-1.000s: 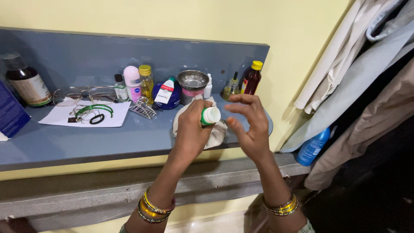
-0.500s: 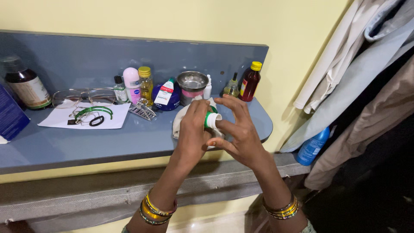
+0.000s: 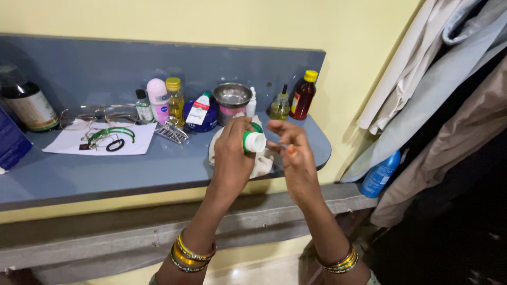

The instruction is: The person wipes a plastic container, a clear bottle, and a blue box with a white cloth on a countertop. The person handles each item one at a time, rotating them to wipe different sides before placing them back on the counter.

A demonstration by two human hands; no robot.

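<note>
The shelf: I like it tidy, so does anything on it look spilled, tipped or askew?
Nothing spilled or tipped. Bottles stand upright along the back; only the crumpled cloth lies bunched at the shelf front edge, beneath the small green bottle in the left hand.

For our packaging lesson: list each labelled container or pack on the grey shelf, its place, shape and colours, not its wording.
Brown bottle: far left, round, pale label.
Blue box: left edge, flat-sided.
Pink roll-on: back, white cap.
Blue tin: centre back, round, white tube across it.
Dark red bottle: right, yellow cap.
</note>
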